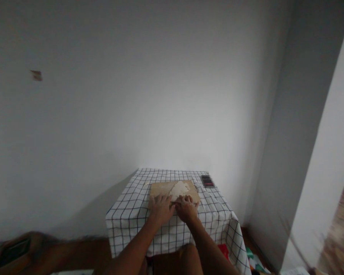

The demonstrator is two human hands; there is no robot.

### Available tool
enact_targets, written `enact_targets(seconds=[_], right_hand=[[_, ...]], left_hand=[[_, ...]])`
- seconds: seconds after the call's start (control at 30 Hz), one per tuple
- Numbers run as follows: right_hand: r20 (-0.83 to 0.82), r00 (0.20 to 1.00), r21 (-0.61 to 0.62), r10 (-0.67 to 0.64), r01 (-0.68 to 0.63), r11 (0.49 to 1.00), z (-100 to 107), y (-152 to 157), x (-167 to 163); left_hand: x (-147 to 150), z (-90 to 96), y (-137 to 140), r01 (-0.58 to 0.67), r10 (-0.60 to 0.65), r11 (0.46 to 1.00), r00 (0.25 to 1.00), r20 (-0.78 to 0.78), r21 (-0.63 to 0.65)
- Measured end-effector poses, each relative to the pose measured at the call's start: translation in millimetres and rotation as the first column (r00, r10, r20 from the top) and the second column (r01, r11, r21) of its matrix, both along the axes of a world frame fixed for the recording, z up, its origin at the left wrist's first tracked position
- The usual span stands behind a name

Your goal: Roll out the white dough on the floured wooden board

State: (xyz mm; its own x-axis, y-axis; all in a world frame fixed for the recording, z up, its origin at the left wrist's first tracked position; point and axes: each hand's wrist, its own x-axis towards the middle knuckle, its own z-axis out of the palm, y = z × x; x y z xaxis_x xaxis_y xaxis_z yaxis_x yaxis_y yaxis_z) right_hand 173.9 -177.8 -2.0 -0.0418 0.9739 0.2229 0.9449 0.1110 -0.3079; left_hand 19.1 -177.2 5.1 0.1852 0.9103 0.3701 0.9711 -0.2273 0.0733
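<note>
A pale sheet of dough [179,190] with an uneven edge lies on a wooden board [159,187]. My left hand [161,207] rests at the near left part of the board, fingers stretched forward and apart, its thumb side close to the dough. At the dough's near edge is my right hand [186,208], its fingers curled down and pressed onto the dough. The thumbs are close together. My hands cover the near edge of the board and part of the dough.
The board is on a small table with a checked cloth [127,206] that hangs over the front. A blurred dark item [208,181] lies at the back right. White walls stand behind and to the right. A red item [223,250] shows below the table.
</note>
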Motion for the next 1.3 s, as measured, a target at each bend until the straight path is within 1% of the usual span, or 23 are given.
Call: enact_targets(seconds=[0.1, 0.23, 0.37, 0.47, 0.53, 0.6, 0.83, 0.97, 1.1, 1.2, 1.3], right_hand=[[0.002, 1.0, 0.011, -0.013, 0.013, 1.0, -5, 0, -2], [0.013, 1.0, 0.023, -0.017, 0.017, 1.0, -6, 2, -3], [0.063, 0.998, 0.036, -0.029, 0.026, 0.999, -3, 6, -3], [0.088, 0.995, 0.088, -0.041, 0.033, 0.996, -3, 11, -4], [0.085, 0.995, 0.126, -0.043, 0.032, 0.991, -5, 17, -4], [0.08, 0.996, 0.137, -0.04, 0.029, 0.99, -7, 25, -3], [0.098, 0.994, 0.108, -0.039, 0.029, 0.994, -7, 61, 5], [0.115, 0.992, 0.079, -0.055, 0.046, 0.996, -5, 85, 7], [0.121, 0.989, 0.099, -0.088, 0.076, 0.992, -4, 109, 9], [0.097, 0.99, 0.108, -0.102, 0.091, 0.99, -2, 125, 10], [0.068, 0.991, 0.081, -0.116, 0.111, 0.991, 4, 139, 12]], left_hand=[[-2, -0.3, -3, 0.009, -0.009, 1.0, 1.0, 0.006, -0.001], [-2, -2.3, 1, 0.004, -0.004, 1.0, 1.0, 0.012, -0.006], [-1, -5.2, 8, 0.023, -0.024, 0.998, 0.999, 0.021, 0.052], [0, -7.0, 15, 0.047, -0.05, 0.993, 0.998, 0.023, 0.11], [1, -7.8, 22, 0.051, -0.054, 0.991, 0.998, 0.024, 0.121], [2, -8.6, 30, 0.047, -0.05, 0.993, 0.999, 0.021, 0.104], [6, -13.1, 70, 0.041, -0.042, 0.998, 0.999, 0.025, 0.04], [10, -8.7, 90, 0.062, -0.062, 0.998, 0.998, 0.017, 0.02], [15, -2.0, 110, 0.096, -0.096, 0.995, 0.995, -0.006, -0.014], [23, -0.7, 125, 0.06, -0.06, 0.998, 0.998, 0.005, 0.02], [33, -0.9, 141, -0.01, 0.009, 1.0, 1.0, 0.023, 0.026]])
